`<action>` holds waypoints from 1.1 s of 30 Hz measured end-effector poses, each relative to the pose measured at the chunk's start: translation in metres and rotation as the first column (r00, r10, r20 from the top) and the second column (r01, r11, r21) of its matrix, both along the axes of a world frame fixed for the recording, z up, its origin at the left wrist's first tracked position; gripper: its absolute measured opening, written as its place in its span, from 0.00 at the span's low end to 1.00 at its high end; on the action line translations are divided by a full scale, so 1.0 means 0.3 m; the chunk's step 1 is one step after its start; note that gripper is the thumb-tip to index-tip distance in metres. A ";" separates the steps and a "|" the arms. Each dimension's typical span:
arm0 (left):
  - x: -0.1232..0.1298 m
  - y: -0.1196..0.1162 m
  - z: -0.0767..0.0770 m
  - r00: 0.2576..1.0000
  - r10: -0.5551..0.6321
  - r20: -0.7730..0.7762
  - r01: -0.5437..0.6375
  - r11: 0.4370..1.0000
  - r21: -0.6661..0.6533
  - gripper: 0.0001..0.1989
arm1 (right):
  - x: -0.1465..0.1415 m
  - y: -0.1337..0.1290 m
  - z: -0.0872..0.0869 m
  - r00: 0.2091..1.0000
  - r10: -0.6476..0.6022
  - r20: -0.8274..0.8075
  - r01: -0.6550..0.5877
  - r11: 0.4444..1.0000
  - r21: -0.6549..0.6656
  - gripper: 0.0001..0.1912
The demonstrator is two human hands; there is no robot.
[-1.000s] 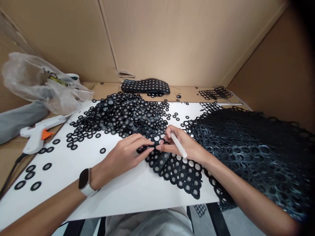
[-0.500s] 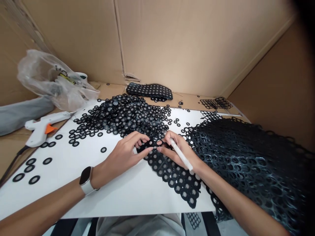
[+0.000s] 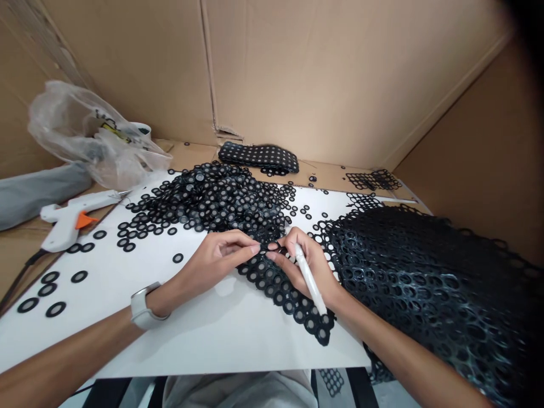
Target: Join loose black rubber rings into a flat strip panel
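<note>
My left hand (image 3: 221, 253) is closed in a pinch, thumb and forefinger on the upper end of a sheet of joined black rings (image 3: 278, 294) with grey centres. Across from it, the fingertips of my right hand (image 3: 312, 258) meet at a black ring at that same end. A slim white pen-shaped tool (image 3: 311, 283) lies in the grip of my right hand, its pale tip pointing away from me. The sheet slants down to the right over the white board (image 3: 191, 340). Just beyond my fingers rises a heap of loose black rings with grey centres (image 3: 212, 195).
A large pile of black ring mesh (image 3: 425, 283) covers the right side. To the left lie a white glue gun (image 3: 63, 226), a clear plastic bag (image 3: 93, 136) and several scattered rings. A folded dotted strip (image 3: 259, 157) rests by the cardboard wall (image 3: 340, 73).
My left fingers have closed from an open curl into a pinch, and the left wrist has turned. The sheet's lower end has shifted slightly up and left. The right hand still holds the tool.
</note>
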State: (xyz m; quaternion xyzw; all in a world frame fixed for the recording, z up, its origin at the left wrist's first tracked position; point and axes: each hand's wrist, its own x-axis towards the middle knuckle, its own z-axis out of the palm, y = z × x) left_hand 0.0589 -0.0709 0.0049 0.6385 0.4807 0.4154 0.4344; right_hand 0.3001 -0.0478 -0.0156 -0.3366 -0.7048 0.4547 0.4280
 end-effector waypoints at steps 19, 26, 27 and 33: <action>-0.126 0.078 -0.015 0.909 0.367 -0.197 -0.252 0.861 0.441 0.09 | 0.020 0.071 0.020 0.998 -0.069 -0.012 0.066 0.984 -0.164 0.28; -0.028 0.006 -0.023 0.882 0.217 -0.419 0.182 0.663 0.727 0.17 | 0.013 0.034 0.050 0.992 -0.050 -0.113 0.022 0.971 -0.239 0.31; -0.028 0.007 -0.028 0.881 0.215 -0.421 0.183 0.666 0.723 0.17 | 0.012 0.031 0.051 0.989 -0.037 -0.142 -0.001 0.965 -0.262 0.32; -0.031 0.005 -0.033 0.896 0.176 -0.407 0.168 0.714 0.679 0.22 | 0.006 0.036 0.042 0.987 -0.007 -0.161 -0.038 0.960 -0.277 0.35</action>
